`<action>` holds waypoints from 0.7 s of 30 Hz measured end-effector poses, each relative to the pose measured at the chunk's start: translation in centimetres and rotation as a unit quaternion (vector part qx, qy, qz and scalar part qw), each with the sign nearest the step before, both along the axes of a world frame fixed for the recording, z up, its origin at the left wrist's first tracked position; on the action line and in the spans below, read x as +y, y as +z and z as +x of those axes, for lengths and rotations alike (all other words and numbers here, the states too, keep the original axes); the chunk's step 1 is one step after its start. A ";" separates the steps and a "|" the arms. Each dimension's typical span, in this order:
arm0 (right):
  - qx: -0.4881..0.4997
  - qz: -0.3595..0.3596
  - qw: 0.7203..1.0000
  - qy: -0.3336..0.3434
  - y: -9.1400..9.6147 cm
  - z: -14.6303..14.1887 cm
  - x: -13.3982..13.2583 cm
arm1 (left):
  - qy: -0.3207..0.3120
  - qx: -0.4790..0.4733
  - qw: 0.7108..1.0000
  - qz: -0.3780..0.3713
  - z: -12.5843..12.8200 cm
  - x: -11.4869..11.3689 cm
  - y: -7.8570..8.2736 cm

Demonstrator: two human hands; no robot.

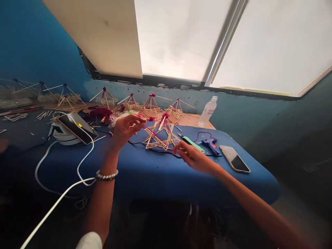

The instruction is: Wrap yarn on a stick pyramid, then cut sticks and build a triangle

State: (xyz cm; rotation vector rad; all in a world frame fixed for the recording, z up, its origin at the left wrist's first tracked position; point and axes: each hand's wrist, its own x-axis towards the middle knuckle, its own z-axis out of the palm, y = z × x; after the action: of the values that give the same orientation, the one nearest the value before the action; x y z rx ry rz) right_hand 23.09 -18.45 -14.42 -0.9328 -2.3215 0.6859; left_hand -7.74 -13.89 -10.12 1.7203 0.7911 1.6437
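blue wall [31, 45] is backing the blue table [147, 180] i am sitting over, and at its far left some dark-topped stick frames [64, 98] are standing. next along, a phone [77, 128] is leaning on a white device [67, 139], its front side being crossed by a white cable [83, 162]. my left hand [123, 130] is pinching a magenta strand [145, 128] between thumb and fingertips. just right of it, the star-shaped stick frame [160, 140] is standing on the table between my hands; its sticks are joining up and its peak is wearing yarn, so i am judging it mostly done, with the strand seemingly left to settle. my right hand [192, 158] is curling by its lower right corner, and i am not able to tell whether it is gripping anything. further right, a green cutter [194, 144], a glue gun [211, 146] and another phone [234, 159] are crowding that side, the phone lying near the rounded edge, while bare blue surface is giving me room towards the front
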 end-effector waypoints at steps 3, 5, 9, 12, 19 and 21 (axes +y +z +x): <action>0.157 -0.054 0.986 -0.013 1.7 -1.0 1.4 | 0.058 -0.011 0.998 0.015 0.7 -0.5 0.8; 0.227 -0.052 0.972 -0.028 2.9 -1.9 2.7 | 0.091 -0.007 0.995 0.029 1.4 -0.2 1.6; 0.298 -0.047 0.953 -0.039 5.1 -3.3 4.9 | 0.110 0.032 0.992 0.052 2.7 1.0 3.4; 0.301 -0.053 0.952 -0.030 6.4 -3.8 5.6 | 0.095 0.056 0.992 0.057 3.1 1.5 4.7; 0.262 -0.080 0.962 -0.013 6.3 -3.0 4.7 | 0.063 0.063 0.996 0.015 1.3 -1.9 2.7; 0.236 -0.086 0.968 -0.010 6.0 -2.3 4.1 | 0.058 0.054 0.997 0.000 0.6 -3.7 1.2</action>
State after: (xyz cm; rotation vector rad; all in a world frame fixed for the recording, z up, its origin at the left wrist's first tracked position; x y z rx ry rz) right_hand 20.81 -14.40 -8.47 -0.7638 -1.8519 0.9937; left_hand -7.14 -17.55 -8.91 1.8060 0.9598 1.6365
